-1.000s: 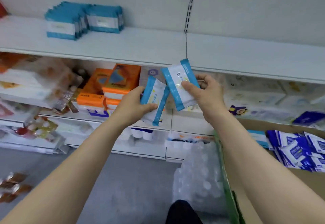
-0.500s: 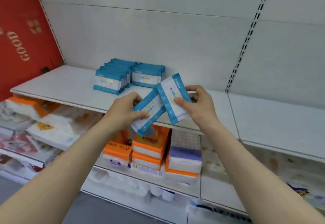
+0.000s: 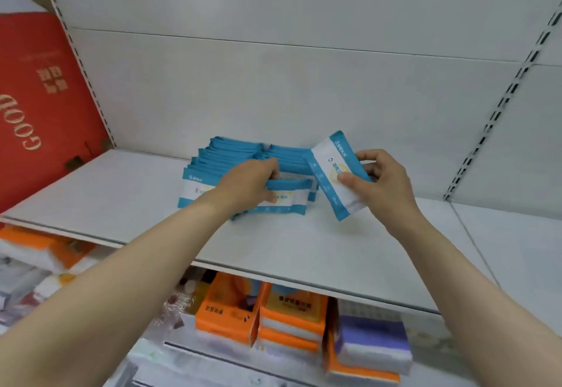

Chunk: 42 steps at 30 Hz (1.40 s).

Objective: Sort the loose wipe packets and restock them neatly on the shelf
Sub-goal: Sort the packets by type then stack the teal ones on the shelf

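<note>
1. Head view, the hands: the left hand (image 3: 252, 183) reaches over the white metal shelf (image 3: 121, 198) and holds a flat blue-and-white wipe packet (image 3: 289, 196), fingers curled over its top edge and thumb under its front, setting it upright at the front of the right row. The right hand (image 3: 383, 179) pinches a second blue-and-white wipe packet (image 3: 337, 173) between thumb and curled fingers, tilted and lifted clear of the shelf, just right of the rows.

2. Head view, the stock: two rows of matching blue-and-white packets (image 3: 234, 151) stand on edge side by side near the back panel, the left row partly covered by the left forearm.

3. Progress, as a judgement: the restocking looks well under way. Two rows are built, one packet is going in, and one is waiting in the right hand. Most of the shelf board is bare.

4. Hard to make out: how many loose packets remain cannot be told, since their source is out of frame. The packet print is too blurred to read. The lower shelf's orange-and-white boxes (image 3: 292, 313) and a red printed carton (image 3: 39, 106) at the left are cut off by the frame edges.
</note>
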{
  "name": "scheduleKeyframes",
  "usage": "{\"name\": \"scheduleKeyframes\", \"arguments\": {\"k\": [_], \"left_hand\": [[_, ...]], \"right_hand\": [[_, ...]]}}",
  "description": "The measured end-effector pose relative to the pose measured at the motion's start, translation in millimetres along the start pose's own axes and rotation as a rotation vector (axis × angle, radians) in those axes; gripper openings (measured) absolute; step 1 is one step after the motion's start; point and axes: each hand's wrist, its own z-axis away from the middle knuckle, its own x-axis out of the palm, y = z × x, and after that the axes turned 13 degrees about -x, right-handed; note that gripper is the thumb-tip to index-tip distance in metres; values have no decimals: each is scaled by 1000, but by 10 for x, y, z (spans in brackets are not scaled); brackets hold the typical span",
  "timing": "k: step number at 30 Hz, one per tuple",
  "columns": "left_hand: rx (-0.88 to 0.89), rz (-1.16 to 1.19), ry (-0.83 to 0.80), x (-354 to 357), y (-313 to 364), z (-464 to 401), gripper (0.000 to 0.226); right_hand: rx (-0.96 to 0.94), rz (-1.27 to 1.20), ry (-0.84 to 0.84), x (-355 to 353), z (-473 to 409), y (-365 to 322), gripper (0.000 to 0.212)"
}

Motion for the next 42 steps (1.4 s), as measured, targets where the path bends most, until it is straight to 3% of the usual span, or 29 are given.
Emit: {"name": "scheduleKeyframes", "arguments": {"k": [5,10,17,20,24,28,34,42], "left_hand": [[240,-248,72,10,-34,-498,39],[305,-271,127,93,-139,-704,38],[251,-73,128,-2,-293,-664,47],[156,41,93,-152,-520,-590,55],[69,-34,17,-208,-756,-440,71],[46,-107,-51,-124,-825,-358,82],[31,-148,-45,-15,-822,-330,82],[36,-163,-2,24,-829,-352,80]], "right_hand": [[21,76,52,44,-105,-14,35],[18,146,94,141,-116,-42,32],[36,439,-117,478,-142,-71,20],[-36,571,-268,652,-160,-58,20],[-188,677,-337,979,-254,38,20],[-376,878,-278,1190,-298,205,34],[-293,961,-447,1207,-217,274,81],[-272,1130,-442,1322,-222,245,86]]}}
